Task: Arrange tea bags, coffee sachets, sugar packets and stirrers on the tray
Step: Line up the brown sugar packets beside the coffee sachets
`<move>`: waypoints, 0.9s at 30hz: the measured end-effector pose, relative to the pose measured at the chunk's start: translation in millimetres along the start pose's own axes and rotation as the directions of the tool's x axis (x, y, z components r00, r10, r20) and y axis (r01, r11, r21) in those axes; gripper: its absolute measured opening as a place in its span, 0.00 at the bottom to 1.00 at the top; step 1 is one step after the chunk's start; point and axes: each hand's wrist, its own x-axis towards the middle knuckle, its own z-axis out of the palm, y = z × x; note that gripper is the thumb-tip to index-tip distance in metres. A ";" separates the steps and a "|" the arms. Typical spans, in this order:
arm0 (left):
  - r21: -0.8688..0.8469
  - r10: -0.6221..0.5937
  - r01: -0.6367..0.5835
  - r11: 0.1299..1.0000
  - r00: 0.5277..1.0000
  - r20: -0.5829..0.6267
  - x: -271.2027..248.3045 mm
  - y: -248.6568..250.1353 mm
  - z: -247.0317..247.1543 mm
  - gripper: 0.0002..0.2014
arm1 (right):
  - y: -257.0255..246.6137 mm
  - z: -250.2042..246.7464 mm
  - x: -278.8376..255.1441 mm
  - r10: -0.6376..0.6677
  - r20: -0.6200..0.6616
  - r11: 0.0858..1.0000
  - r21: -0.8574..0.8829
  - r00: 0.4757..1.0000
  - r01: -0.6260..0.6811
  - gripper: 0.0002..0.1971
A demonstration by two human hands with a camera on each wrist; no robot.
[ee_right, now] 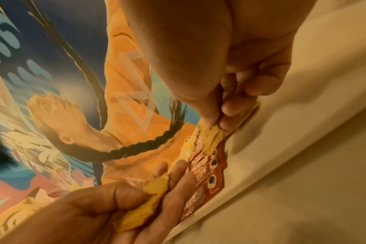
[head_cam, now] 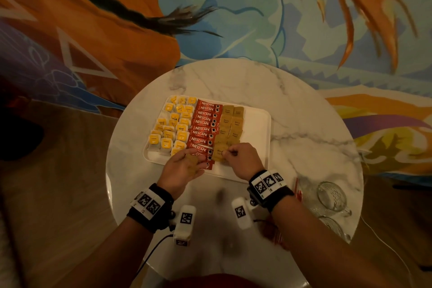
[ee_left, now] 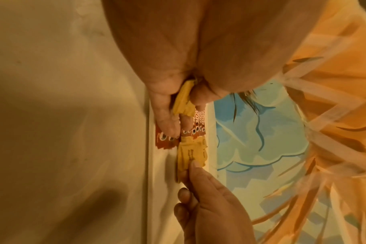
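A white tray [head_cam: 256, 124] on the round marble table [head_cam: 292, 105] holds yellow tea bags [head_cam: 171, 126] at the left, a column of red coffee sachets [head_cam: 205, 128] in the middle and brown sugar packets [head_cam: 230, 124] to their right. My left hand [head_cam: 187, 161] holds a small stack of brown sugar packets [ee_left: 183, 100] over the tray's near edge. My right hand [head_cam: 230, 153] pinches one brown sugar packet [ee_right: 214, 137] at the near end of the sugar column, low over the tray. No stirrers can be made out.
Two clear glass mugs [head_cam: 332, 196] stand at the table's right edge, with red packaging [head_cam: 298, 190] beside them. A bright mural [head_cam: 233, 7] fills the wall behind the table. The tray's right part is bare white.
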 end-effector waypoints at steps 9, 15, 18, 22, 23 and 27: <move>0.145 0.093 -0.092 0.985 0.996 -0.001 -0.7 0.5 -7.1 0.11 | -4.8 11.7 17.0 0.106 -0.015 0.977 -0.184 0.994 -0.107 0.10; 0.141 0.095 -0.095 0.985 0.995 0.005 1.1 0.9 -5.4 0.07 | -7.8 9.4 13.4 0.111 -0.070 0.982 -0.142 0.991 -0.121 0.06; 0.050 0.062 -0.065 0.997 0.997 0.048 2.2 2.4 -1.5 0.08 | -6.2 4.9 9.4 0.038 -0.069 0.999 -0.030 0.997 -0.040 0.06; 0.005 0.083 -0.084 0.996 0.990 0.118 2.6 3.1 4.6 0.13 | -11.0 1.5 -8.7 -0.097 0.067 0.985 0.151 0.993 0.086 0.10; 0.002 0.092 -0.093 0.996 0.987 0.135 3.6 1.8 5.6 0.14 | -11.7 1.8 -13.2 -0.114 0.085 0.977 0.188 0.990 0.096 0.13; 0.028 0.109 -0.117 0.993 0.977 0.183 4.5 -1.0 12.6 0.16 | -12.9 2.8 -24.5 -0.097 0.108 0.955 0.291 0.989 0.062 0.21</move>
